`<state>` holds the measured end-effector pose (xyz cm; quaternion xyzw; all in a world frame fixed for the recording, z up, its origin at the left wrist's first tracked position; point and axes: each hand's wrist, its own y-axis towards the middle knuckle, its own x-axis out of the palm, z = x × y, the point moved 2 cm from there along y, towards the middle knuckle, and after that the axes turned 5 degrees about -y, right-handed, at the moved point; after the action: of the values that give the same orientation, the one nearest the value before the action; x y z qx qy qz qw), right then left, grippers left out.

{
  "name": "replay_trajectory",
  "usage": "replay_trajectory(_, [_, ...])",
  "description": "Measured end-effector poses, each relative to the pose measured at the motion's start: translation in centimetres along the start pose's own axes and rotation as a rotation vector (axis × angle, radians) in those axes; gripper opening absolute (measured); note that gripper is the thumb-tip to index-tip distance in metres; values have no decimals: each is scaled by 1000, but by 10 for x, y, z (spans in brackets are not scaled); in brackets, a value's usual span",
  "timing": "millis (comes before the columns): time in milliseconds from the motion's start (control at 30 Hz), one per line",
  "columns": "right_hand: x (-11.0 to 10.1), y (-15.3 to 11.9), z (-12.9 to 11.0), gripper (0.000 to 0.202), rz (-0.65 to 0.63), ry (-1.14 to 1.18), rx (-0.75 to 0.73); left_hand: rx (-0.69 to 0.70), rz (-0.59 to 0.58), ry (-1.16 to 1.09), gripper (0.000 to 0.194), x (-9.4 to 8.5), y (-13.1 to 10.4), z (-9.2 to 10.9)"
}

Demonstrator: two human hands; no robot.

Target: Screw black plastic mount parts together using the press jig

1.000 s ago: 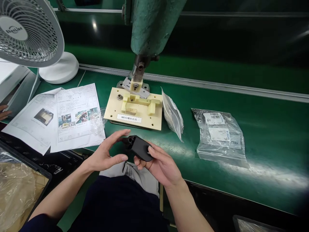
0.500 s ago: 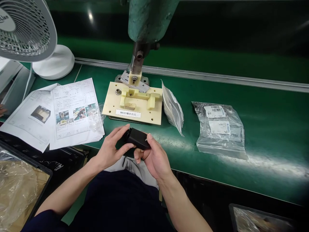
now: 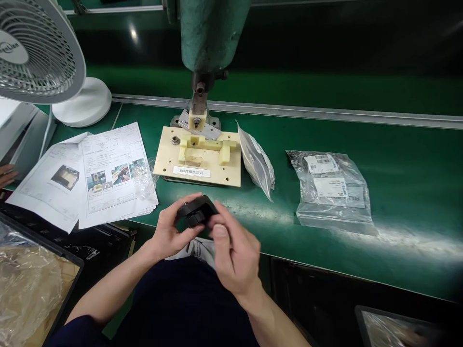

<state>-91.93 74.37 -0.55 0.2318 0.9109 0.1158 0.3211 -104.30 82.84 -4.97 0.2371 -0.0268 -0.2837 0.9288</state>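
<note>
Plastic casing (image 3: 203, 204), black, is held up on the near side of the cream board (image 3: 231, 177). The left hand (image 3: 169, 229) grips it between thumb and fingers at its left end. The right hand (image 3: 237, 253) is curled at its right end; blur hides whether those fingers pinch it or only touch. It looks light, stiff and smooth, so it could slip; its outer sides seem the best hold. Papers (image 3: 115, 164) lie left of the board, a labelled bag (image 3: 334, 214) well to its right.
</note>
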Motion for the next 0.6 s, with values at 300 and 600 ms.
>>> replay_trajectory(300, [-3,-4,25,44,-213,237,223,15,-45,-244,50,-1,6,3])
replay_trajectory(600, [0,1,27,52,-34,25,115,273,-62,220,63,-7,22,6])
